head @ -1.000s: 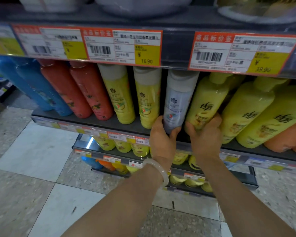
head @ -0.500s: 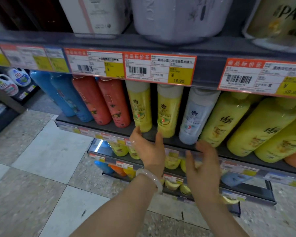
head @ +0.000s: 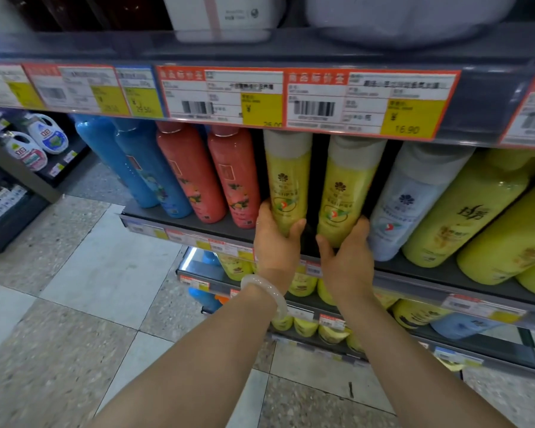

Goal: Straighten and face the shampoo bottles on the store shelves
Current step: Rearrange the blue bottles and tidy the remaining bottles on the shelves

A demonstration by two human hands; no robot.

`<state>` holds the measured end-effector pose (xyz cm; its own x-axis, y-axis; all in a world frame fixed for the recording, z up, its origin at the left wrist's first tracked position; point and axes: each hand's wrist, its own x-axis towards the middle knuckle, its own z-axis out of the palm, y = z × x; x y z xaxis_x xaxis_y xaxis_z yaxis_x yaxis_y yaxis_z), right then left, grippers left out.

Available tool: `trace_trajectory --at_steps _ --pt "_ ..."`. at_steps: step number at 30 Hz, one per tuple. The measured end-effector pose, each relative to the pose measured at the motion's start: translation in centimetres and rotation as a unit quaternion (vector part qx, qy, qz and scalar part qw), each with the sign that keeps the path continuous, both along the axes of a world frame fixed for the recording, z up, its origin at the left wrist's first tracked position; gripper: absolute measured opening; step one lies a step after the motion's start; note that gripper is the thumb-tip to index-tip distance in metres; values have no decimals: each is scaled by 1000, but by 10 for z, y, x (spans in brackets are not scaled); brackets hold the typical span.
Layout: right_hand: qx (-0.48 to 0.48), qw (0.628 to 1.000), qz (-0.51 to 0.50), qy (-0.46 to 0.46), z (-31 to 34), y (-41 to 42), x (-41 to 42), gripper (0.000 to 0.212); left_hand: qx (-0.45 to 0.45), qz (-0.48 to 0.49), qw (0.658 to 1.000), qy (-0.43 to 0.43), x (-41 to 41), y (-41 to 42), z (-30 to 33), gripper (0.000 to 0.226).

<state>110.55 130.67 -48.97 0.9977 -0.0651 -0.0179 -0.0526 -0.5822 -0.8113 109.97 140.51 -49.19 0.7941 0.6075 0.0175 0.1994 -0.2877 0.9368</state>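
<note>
Each hand (head: 275, 242) (head: 346, 257) grips a yellow bottle (head: 288, 186) (head: 343, 196) at the shelf edge (head: 198, 233).

I see white laundry detergent jugs (head: 37, 143) on a dark low rack (head: 19, 180) far left, orange-bordered paper price tags (head: 371, 101) along the upper shelf edge, and speckled stone floor tiles (head: 74, 304) below.

Landmark: shelf (head: 217, 222)
On it: bottle row (head: 346, 193)
Above: price tags (head: 368, 101)
Below: lower shelves (head: 445, 291)
Far left: detergent jugs (head: 37, 143)
</note>
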Motion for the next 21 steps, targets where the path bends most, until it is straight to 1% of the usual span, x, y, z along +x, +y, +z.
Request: trace_trajectory --at_steps 6,15,21 --pt "-41 997 -60 -24 -6 11 6 62 22 -2 1000 -7 2 3 -6 51" --pt "-69 995 -65 -13 -9 13 6 67 20 -2 1000 -5 3 3 -10 60" --pt "-79 995 -62 -4 -10 12 7 68 21 2 1000 -17 3 2 -13 61"
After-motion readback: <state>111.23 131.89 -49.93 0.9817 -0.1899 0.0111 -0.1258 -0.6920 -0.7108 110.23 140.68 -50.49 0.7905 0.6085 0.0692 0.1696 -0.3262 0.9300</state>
